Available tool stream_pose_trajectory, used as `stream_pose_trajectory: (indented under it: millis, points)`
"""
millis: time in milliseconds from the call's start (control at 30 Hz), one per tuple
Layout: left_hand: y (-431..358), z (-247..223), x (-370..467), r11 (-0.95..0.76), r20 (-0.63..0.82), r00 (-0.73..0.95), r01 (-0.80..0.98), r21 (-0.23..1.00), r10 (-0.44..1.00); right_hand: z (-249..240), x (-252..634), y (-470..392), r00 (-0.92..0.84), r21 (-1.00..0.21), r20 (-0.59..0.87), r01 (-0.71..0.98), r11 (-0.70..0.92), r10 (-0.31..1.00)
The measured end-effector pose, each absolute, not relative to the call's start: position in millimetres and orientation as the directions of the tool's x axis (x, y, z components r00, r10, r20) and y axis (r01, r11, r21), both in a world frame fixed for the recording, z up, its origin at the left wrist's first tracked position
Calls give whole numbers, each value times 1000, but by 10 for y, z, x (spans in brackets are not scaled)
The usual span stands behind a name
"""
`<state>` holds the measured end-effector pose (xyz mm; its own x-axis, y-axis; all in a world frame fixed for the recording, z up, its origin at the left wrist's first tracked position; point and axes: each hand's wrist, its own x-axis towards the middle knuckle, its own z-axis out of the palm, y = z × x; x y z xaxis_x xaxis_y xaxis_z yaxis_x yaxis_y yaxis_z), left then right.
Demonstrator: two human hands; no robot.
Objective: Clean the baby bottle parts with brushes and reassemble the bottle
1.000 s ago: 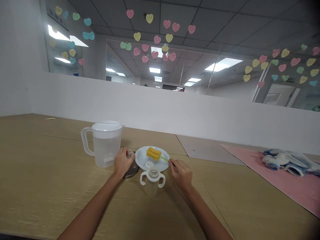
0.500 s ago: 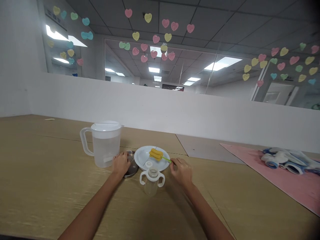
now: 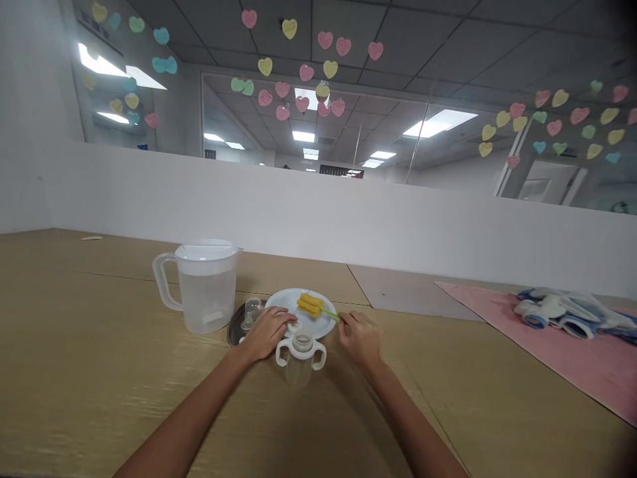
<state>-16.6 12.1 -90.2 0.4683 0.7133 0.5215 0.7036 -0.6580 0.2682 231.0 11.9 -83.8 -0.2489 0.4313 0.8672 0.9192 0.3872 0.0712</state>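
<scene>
My right hand (image 3: 361, 337) pinches the green handle of a yellow sponge bottle brush (image 3: 311, 305), whose head rests on a white plate (image 3: 273, 302). Over the plate's near left edge, my left hand (image 3: 269, 332) reaches with fingers stretched toward a small white ring-shaped piece (image 3: 294, 327). Its fingertips are at that piece; whether they touch it is unclear. Between my hands stands a clear baby bottle (image 3: 299, 365), uncapped, with two white handles. Left of the plate, a clear nipple cover (image 3: 253, 310) sits on a dark round tray (image 3: 234, 332), partly behind my left hand.
A lidded translucent pitcher (image 3: 208, 292) holding water stands at the left. On the right, white and blue gloves (image 3: 572, 315) lie on a pink mat (image 3: 502, 315). A white wall (image 3: 298, 212) with windows above rises behind the table (image 3: 99, 372).
My left hand has moved right, from the dark tray to the plate's near left edge, uncovering the clear nipple cover. My right hand keeps its pinch on the brush handle.
</scene>
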Motion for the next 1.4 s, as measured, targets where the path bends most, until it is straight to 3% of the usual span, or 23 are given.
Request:
stream_pose_trajectory:
  millis: [133,367,600,700,933,1067,1233,1333,1400]
  points:
    - [127,-858,-187,-681,479,522,687,254,705,-857,2304,129,-237,55,867,920,388,439]
    - [91,-867,-152,-647,542,445,716,263,713,-853,2308,130,-234,51,860,923,380,453]
    - [49,-867,-135,-601,547,343,686,410,764,-836,2300,113,-239,54,874,913,404,424]
    - [67,-890,-126,-623,585,314,637,454,748,-834,2305,108,-271,72,869,897,437,414]
    - [81,-902,-123,-633,711,192,644,429,677,-819,2282,50,-336,65,864,813,579,375]
    - [111,-921,-117,-622,740,74,601,502,668,-784,2238,-8,-270,-26,893,766,642,360]
    - [115,-929,-32,-624,690,-217,304,720,691,-783,2216,-23,-132,-309,874,590,746,467]
    - [83,-908,15,-563,603,-209,222,796,770,-817,2210,8,-89,-427,837,511,746,540]
    - [71,-896,16,-536,586,-199,253,805,785,-840,2207,32,-71,-427,834,547,720,548]
